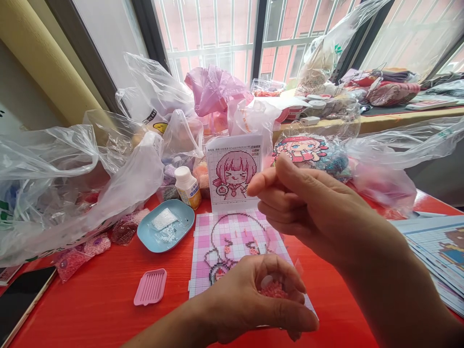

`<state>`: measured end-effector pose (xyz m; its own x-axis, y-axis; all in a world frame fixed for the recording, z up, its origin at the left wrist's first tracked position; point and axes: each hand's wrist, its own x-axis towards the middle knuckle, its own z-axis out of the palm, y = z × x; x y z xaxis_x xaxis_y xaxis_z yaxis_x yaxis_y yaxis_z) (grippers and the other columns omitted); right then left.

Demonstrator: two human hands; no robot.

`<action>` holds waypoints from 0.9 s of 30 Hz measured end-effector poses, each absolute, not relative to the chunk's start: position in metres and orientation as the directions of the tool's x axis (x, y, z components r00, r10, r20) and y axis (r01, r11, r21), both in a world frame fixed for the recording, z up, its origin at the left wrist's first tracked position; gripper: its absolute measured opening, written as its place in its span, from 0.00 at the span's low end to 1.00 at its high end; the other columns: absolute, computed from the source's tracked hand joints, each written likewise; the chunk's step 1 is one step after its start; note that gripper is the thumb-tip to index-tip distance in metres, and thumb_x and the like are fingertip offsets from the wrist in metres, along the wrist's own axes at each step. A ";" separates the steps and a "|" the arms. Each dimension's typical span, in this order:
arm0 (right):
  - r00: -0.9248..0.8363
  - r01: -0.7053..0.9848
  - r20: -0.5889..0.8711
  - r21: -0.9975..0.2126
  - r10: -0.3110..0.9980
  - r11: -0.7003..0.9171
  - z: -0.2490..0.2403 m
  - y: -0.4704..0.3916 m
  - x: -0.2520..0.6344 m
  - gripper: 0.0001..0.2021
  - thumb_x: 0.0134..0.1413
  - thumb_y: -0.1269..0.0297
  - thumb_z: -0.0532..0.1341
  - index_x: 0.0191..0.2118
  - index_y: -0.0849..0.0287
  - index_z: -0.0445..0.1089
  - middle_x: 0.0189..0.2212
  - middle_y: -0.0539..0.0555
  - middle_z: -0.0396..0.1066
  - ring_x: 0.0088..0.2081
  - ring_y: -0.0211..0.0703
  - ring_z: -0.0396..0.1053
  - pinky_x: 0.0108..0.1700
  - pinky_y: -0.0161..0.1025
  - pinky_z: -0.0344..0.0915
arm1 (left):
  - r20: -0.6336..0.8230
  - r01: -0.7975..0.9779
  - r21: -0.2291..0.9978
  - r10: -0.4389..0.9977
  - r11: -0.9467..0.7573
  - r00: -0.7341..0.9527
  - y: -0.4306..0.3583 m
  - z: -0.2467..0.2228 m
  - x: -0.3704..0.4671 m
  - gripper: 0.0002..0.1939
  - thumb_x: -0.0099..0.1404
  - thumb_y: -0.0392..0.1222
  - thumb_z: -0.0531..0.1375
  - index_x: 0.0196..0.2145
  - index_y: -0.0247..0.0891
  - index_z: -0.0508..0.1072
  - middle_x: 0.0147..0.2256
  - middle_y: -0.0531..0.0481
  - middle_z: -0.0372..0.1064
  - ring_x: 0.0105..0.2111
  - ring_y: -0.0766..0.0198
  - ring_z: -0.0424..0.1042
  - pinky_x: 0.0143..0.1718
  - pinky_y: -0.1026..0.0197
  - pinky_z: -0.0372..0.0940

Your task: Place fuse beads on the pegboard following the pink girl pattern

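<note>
My left hand (261, 297) curls around a small clear bag of pinkish-red beads (273, 289), low over the pegboard. Above and to the right, my right hand (300, 193) is raised with thumb and forefinger pressed together and the other fingers curled; whatever they pinch, if anything, is too small to make out. Beneath both hands lies the pink-and-white checked pegboard (203, 237), bearing a dark bead outline of a face with some pink and red beads. A printed chart (235, 174) of a pink-haired character stands upright at its far edge.
Left of the board are a blue dish (147, 239) with a white packet, a pink ridged tray (150, 287) and a white-capped bottle (187, 187). A phone (23, 302) lies far left. Plastic bags (126, 179) crowd the back; printed sheets (435, 241) lie right.
</note>
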<state>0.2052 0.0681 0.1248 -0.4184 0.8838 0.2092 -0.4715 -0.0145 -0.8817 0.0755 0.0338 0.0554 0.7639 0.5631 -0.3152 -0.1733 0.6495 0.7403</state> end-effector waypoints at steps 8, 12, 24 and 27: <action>-0.421 -0.459 0.224 -0.888 0.879 0.006 0.125 0.069 0.206 0.16 0.59 0.52 0.58 0.31 0.59 0.76 0.16 0.42 0.41 0.17 0.28 0.38 0.16 0.29 0.38 | -0.314 -0.171 0.743 0.563 0.647 0.765 0.033 0.056 0.076 0.15 0.44 0.34 0.70 0.26 0.34 0.67 0.20 0.56 0.67 0.21 0.72 0.67 0.25 0.66 0.62; -0.461 -0.449 0.214 -0.893 0.861 -0.019 0.125 0.069 0.207 0.18 0.61 0.53 0.56 0.31 0.59 0.76 0.16 0.42 0.41 0.18 0.29 0.37 0.16 0.30 0.38 | -0.307 -0.182 0.744 0.570 0.643 0.762 0.034 0.057 0.076 0.15 0.44 0.34 0.70 0.26 0.34 0.67 0.20 0.56 0.66 0.20 0.72 0.66 0.24 0.66 0.61; -0.452 -0.420 0.199 -0.907 0.869 -0.010 0.126 0.068 0.206 0.22 0.61 0.50 0.55 0.23 0.59 0.73 0.17 0.43 0.39 0.18 0.29 0.37 0.16 0.31 0.38 | -0.307 -0.170 0.759 0.576 0.628 0.758 0.034 0.058 0.076 0.15 0.44 0.34 0.70 0.26 0.34 0.66 0.19 0.57 0.65 0.20 0.72 0.66 0.24 0.67 0.60; -0.415 -0.379 0.180 -0.925 0.892 0.011 0.127 0.067 0.206 0.26 0.61 0.49 0.54 0.17 0.60 0.66 0.16 0.43 0.39 0.17 0.30 0.36 0.16 0.32 0.36 | -0.313 -0.166 0.759 0.577 0.629 0.755 0.034 0.058 0.077 0.16 0.43 0.34 0.71 0.26 0.34 0.66 0.19 0.57 0.65 0.20 0.72 0.66 0.23 0.67 0.59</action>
<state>0.2058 0.0672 0.1269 -0.4146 0.8919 0.1805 -0.3792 0.0109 -0.9252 0.0766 0.0345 0.0584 0.7547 0.5766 -0.3131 -0.1659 0.6294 0.7592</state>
